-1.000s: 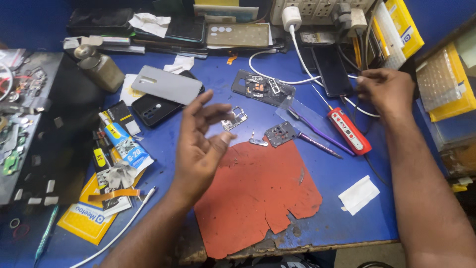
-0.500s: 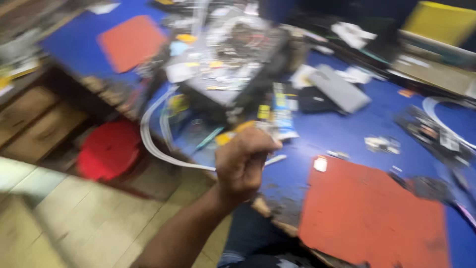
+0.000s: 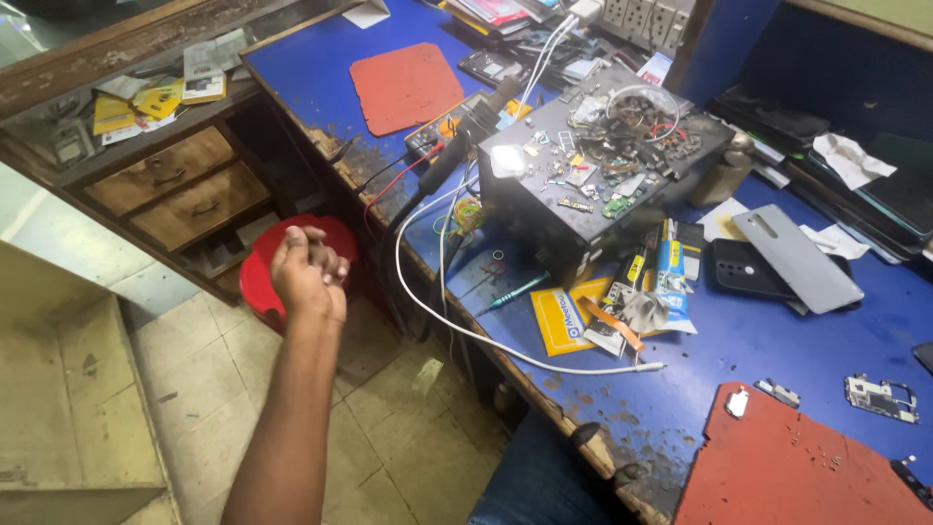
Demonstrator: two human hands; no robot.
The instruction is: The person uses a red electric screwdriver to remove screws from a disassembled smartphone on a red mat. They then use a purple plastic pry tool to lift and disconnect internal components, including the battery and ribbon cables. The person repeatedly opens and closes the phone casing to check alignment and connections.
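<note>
The left hand is hanging loosely curled, holding nothing visible, over a red bin; yellow packets are lying at the blue bench edge.

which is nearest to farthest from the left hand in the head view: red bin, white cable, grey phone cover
From the left hand:
1. red bin, right behind the hand, on the floor
2. white cable, looping over the bench edge
3. grey phone cover, far across the bench

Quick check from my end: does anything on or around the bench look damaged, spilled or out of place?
Yes. The blue bench's front edge is chipped and blackened. Small loose parts lie scattered over the black box. A white cable loops past the edge. The left hand is held out over the red bin, off the bench.
</note>
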